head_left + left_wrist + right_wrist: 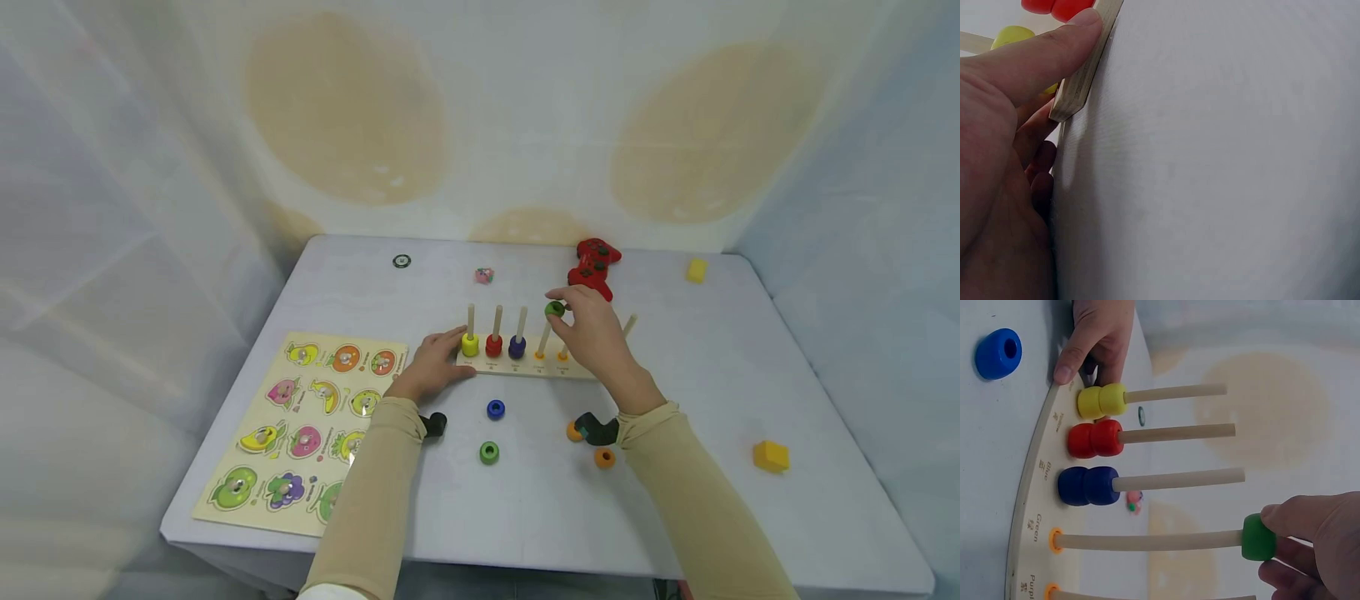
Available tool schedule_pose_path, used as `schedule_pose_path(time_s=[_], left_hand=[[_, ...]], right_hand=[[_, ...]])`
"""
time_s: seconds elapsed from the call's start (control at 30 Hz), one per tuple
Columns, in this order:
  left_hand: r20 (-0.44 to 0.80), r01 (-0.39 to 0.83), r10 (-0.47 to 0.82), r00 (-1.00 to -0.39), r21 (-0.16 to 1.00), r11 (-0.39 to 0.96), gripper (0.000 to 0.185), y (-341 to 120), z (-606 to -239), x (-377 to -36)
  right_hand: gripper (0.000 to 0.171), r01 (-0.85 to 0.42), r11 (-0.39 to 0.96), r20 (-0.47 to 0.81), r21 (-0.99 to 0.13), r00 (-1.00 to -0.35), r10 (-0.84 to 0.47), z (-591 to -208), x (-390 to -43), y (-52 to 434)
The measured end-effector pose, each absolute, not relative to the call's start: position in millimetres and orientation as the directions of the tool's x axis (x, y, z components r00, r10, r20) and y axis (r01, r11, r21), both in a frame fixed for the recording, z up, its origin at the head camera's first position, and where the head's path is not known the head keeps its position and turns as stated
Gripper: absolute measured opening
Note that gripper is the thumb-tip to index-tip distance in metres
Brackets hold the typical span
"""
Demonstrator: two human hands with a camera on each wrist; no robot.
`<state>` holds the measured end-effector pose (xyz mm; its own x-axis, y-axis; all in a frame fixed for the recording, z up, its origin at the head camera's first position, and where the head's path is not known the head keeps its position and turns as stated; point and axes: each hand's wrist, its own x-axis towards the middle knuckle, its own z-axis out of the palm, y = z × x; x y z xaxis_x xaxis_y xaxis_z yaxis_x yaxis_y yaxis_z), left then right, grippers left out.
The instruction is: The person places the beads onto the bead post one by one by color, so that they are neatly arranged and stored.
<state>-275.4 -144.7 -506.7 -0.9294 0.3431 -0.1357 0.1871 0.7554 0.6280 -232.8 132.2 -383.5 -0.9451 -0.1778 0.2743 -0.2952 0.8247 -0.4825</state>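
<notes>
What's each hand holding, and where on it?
Right hand pinches the green bead by its sides at the peg tip. Left hand grips the board's end corner.

We see our left hand (1004,156) close up, its thumb (1047,44) pressed along the edge of the wooden board (1082,75), other fingers curled beneath its corner. A yellow bead (1013,36) and a red bead (1054,6) peek above. Grey tabletop (1222,169) fills the rest.
</notes>
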Motion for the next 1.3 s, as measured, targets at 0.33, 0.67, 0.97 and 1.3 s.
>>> schedule_pose_path(time_s=[0.33, 0.67, 0.97, 1.3], left_hand=[[-0.140, 0.182, 0.344, -0.928, 0.634, 0.751, 0.080, -144, -506, -273], [-0.135, 0.184, 0.342, -0.930, 0.634, 0.751, 0.079, -141, -503, -272], [-0.127, 0.207, 0.354, -0.927, 0.611, 0.764, 0.080, -142, -504, -272], [-0.141, 0.195, 0.351, -0.925, 0.618, 0.762, 0.079, -142, -507, -272]], right_hand=[[0.037, -0.296, 0.835, 0.237, -0.464, -0.950, -0.205, -380, -232, 131], [0.027, -0.412, 0.793, 0.377, -0.449, -0.892, -0.250, -388, -217, 129], [0.036, -0.551, 0.625, 0.216, -0.554, -0.819, -0.531, -472, -129, 88], [0.034, -0.414, 0.667, 0.084, -0.619, -0.879, -0.469, -523, -101, 89]])
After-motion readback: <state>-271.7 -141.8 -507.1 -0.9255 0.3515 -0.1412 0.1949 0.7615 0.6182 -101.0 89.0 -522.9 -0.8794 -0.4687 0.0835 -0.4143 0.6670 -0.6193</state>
